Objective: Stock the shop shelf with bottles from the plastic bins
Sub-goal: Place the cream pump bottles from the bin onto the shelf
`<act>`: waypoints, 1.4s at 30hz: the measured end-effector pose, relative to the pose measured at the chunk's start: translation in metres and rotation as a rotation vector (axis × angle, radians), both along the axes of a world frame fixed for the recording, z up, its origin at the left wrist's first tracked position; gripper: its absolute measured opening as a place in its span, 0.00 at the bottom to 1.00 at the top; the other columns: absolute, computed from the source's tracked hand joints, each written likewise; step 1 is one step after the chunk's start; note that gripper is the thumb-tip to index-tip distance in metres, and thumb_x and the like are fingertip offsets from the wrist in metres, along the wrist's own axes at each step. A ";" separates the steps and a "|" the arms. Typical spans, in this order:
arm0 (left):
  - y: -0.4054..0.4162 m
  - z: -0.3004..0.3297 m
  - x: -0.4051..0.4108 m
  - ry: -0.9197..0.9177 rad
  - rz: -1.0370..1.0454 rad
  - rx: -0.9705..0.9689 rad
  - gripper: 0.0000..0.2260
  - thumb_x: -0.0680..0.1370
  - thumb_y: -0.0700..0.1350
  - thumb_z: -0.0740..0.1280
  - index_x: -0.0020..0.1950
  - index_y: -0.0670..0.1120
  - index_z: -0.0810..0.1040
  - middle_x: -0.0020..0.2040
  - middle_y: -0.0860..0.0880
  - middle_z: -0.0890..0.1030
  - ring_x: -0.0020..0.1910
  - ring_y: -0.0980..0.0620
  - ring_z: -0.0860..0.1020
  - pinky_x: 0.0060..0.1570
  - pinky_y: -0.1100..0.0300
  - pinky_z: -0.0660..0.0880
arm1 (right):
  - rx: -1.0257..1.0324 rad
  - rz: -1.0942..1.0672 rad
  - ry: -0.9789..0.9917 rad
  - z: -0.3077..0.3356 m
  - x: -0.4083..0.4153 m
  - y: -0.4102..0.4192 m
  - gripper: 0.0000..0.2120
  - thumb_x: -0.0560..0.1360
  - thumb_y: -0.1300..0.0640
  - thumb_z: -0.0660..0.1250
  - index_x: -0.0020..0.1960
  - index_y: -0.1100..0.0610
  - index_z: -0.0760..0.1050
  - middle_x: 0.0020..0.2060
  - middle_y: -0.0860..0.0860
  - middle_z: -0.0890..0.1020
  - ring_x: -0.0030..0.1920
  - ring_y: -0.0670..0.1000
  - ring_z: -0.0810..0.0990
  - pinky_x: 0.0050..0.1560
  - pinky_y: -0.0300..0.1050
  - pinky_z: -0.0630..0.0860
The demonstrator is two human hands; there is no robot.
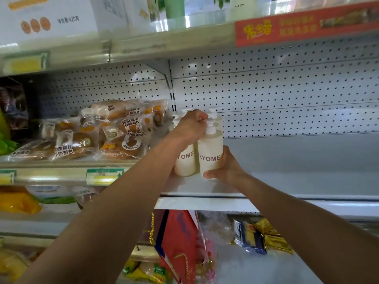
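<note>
the left hand [191, 125] is curled into a fist around the white pump head of a cream pump bottle [211, 150], fingers closed over the nozzle at the top. the right hand [224, 168] grips the same bottle low down, thumb across the front near the base and fingers wrapped round its right side. the bottle stands upright on the white shelf [287, 181], near the shelf's front edge and toward its left end, with the letters "zyome" showing across its front.

just beside it on the left, touching or nearly so, stands a second cream pump bottle [184, 162] with the same lettering, partly hidden by the left forearm. behind these two, more white pump heads [214, 111] rise toward the back of the shelf; how many bottles stand there cannot be told.

the shelf's back wall is a white pegboard panel [287, 89]. to the left, on the neighbouring shelf section, lies a heap of wrapped bread buns [98, 132] in clear packets, with a green and yellow price tag [104, 176] on the front edge below them. above, the upper shelf edge carries a red banner [297, 30] with yellow characters. on the lower shelf lie a red gift bag [180, 242] and blue and gold snack packets [260, 236].
</note>
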State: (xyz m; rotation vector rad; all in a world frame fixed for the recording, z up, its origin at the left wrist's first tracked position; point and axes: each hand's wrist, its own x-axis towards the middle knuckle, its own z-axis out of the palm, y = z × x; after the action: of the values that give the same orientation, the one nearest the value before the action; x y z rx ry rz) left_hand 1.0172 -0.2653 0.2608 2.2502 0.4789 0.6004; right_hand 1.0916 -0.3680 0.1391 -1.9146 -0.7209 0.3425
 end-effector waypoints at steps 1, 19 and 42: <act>0.000 0.000 0.001 0.002 0.005 0.000 0.13 0.82 0.41 0.58 0.66 0.46 0.73 0.65 0.48 0.74 0.59 0.51 0.73 0.54 0.62 0.70 | -0.004 0.004 -0.001 -0.004 0.004 0.002 0.49 0.48 0.49 0.80 0.66 0.48 0.64 0.57 0.46 0.78 0.58 0.50 0.77 0.58 0.55 0.78; -0.030 -0.023 -0.030 -0.159 0.179 0.356 0.17 0.80 0.46 0.63 0.68 0.45 0.72 0.64 0.44 0.74 0.64 0.46 0.73 0.62 0.54 0.70 | -0.302 0.007 -0.346 0.028 -0.016 -0.075 0.30 0.74 0.57 0.70 0.73 0.55 0.62 0.69 0.52 0.70 0.66 0.53 0.72 0.63 0.50 0.73; -0.254 -0.246 -0.102 0.522 0.010 0.254 0.13 0.78 0.53 0.65 0.61 0.52 0.76 0.59 0.53 0.79 0.58 0.50 0.77 0.58 0.56 0.73 | -0.621 0.114 -0.519 -0.105 -0.049 -0.338 0.13 0.77 0.52 0.64 0.61 0.50 0.74 0.56 0.48 0.79 0.55 0.52 0.77 0.51 0.44 0.71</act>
State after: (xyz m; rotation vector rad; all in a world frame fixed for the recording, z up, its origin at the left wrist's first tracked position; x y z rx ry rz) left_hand 0.9148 -0.5189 0.0143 2.6517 0.6993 0.0657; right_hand 1.0428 -0.7059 0.0337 -2.6010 -1.1647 0.1393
